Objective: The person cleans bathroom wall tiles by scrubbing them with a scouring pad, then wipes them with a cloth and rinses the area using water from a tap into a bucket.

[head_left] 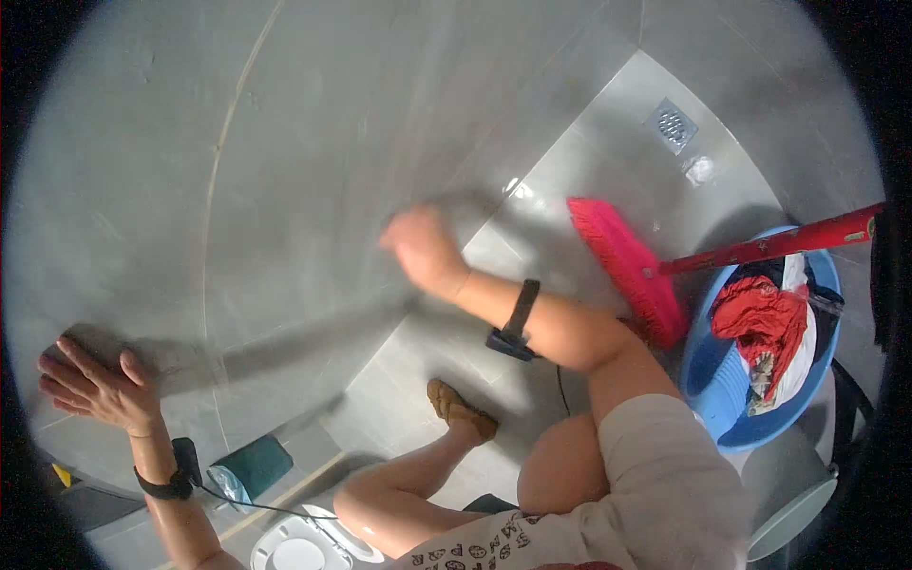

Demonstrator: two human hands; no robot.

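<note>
white shirt (665, 489) bears black print (465, 551); left hand (103, 388) at wall (313, 190)

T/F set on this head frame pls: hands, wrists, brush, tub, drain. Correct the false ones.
1. The left hand shows against the grey wall, thumb apart from the fingers. True.
2. The right hand grips the brush's handle. False: the right hand, blurred, is away from the pink brush and its red handle.
3. Red cloth lies in the blue tub. True.
4. Only the left wrist wears a black band. False: black bands are on both.
5. The floor drain is right of the right hand in the picture. True.
</note>
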